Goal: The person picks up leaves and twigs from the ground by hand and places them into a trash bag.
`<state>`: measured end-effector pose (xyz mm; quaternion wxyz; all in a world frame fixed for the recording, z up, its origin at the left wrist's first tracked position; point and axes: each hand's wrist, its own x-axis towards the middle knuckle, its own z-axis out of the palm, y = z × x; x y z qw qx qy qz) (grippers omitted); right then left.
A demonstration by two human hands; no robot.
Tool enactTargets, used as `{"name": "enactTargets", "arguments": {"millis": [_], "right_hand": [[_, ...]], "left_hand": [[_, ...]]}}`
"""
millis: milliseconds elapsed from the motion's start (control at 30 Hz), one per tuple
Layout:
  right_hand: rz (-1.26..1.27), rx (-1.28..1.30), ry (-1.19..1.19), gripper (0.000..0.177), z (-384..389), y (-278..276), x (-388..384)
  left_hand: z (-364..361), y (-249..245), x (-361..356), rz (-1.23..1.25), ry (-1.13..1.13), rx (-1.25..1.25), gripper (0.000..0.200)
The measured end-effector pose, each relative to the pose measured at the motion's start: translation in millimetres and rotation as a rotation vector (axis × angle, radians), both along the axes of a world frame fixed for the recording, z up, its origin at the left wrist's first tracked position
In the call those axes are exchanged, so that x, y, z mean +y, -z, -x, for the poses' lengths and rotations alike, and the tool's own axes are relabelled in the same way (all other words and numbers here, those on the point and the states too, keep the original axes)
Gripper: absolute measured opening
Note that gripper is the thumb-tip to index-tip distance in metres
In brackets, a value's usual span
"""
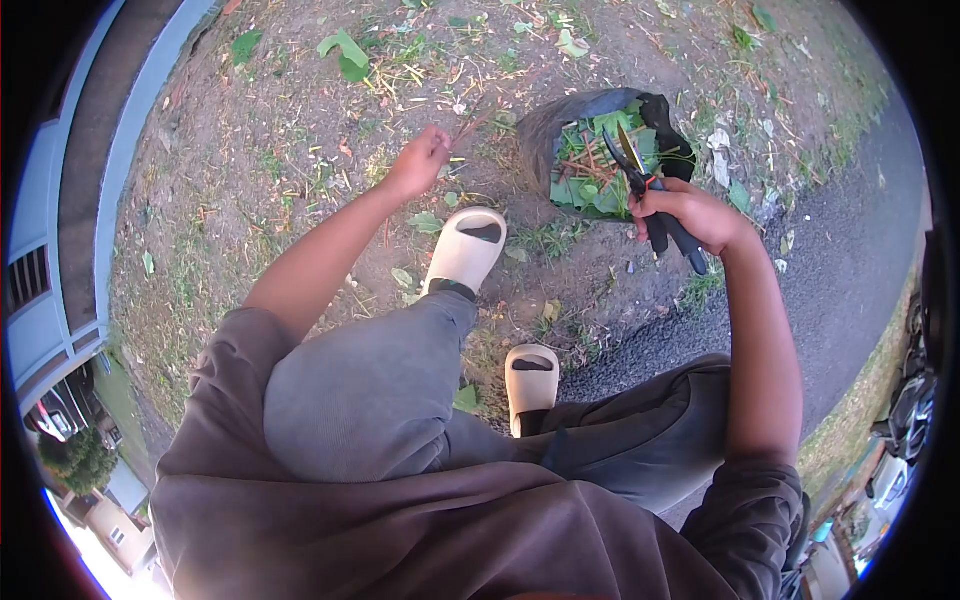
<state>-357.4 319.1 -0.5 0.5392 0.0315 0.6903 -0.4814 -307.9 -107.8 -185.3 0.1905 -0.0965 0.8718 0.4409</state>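
My left hand [418, 165] is closed in a pinch above the dirt, with thin brown twigs [472, 128] sticking out from its fingertips. On the other side, my right hand [697, 216] grips the dark handles of a pair of pruning shears [636, 176]. Its blades are apart and point away from me, over the mouth of a dark plastic bag [545, 135]. Inside the bag lie cut green leaves [585, 192] and brownish stems. My right palm hides part of the shears' handles.
Loose leaves [346, 55] and dry plant bits are scattered over the dirt. My feet wear beige slides [466, 250]. Asphalt [840, 240] runs along the right, and a blue-framed structure [130, 110] stands at the left. Parked vehicles show at the edges.
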Motion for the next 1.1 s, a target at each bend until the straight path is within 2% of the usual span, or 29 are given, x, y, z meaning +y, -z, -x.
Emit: {"name": "enactTargets", "arguments": {"millis": [33,100,133,167,233,267,300,367,433,500,533,633,700,767,833,933,1100], "right_hand": [[0.020,-0.007,-0.035,0.030,2.3,2.4,1.5],[0.019,0.004,-0.021,0.029,2.2,4.3,2.8],[0.018,0.017,-0.011,0.029,1.6,4.4,4.2],[0.006,0.018,0.004,0.029,1.1,3.7,4.8],[-0.028,0.013,0.009,0.031,0.0,2.7,4.4],[-0.014,0.005,0.024,0.032,0.1,5.9,6.7],[-0.029,0.008,0.040,0.032,-0.3,6.9,8.5],[-0.023,0.006,0.136,0.034,-1.0,7.1,10.5],[-0.053,-0.007,0.160,0.035,-0.3,5.7,13.6],[-0.061,0.068,0.189,0.045,-2.5,9.9,16.9],[-0.057,0.077,0.206,0.043,-2.6,9.8,18.5],[-0.131,0.069,0.156,0.042,-2.9,4.0,17.1],[-0.142,0.022,0.114,0.038,-4.8,3.0,17.6],[-0.151,-0.016,0.077,0.035,-6.0,6.5,21.8],[-0.043,-0.094,0.019,0.033,-10.2,12.7,23.4],[-0.071,-0.083,-0.064,0.033,-11.3,-2.7,15.3],[-0.076,-0.075,0.048,0.035,-10.5,6.1,0.4]], "left_hand": [[6.0,-12.6,10.5,-0.004,0.006,0.001,0.024],[17.7,-31.6,29.0,-0.208,-0.130,0.125,0.023],[26.7,-35.5,36.8,-0.285,-0.078,0.225,0.017],[31.0,-41.8,41.8,-0.298,-0.064,0.223,0.017],[40.7,-100.3,57.5,-0.409,0.099,0.075,0.021],[44.0,-116.9,59.6,-0.455,0.222,0.007,0.027],[45.4,-129.2,64.4,-0.470,0.238,0.008,0.027],[44.1,-151.7,74.3,-0.358,0.407,0.029,0.029],[40.7,-168.9,81.0,-0.346,0.411,-0.003,0.030],[38.4,-175.7,81.9,-0.313,0.507,0.080,0.028],[40.8,-186.2,80.1,-0.237,0.539,0.014,0.029],[41.3,-199.9,75.4,-0.163,0.516,0.147,0.030],[49.3,-212.2,59.1,-0.166,0.511,0.111,0.031],[56.4,-218.1,42.3,-0.001,0.521,0.150,0.032],[56.9,-226.8,36.1,0.007,0.530,0.111,0.032],[52.5,-224.3,35.1,-0.012,0.548,0.074,0.032],[47.4,-224.4,48.1,-0.019,0.596,-0.036,0.031]]}}
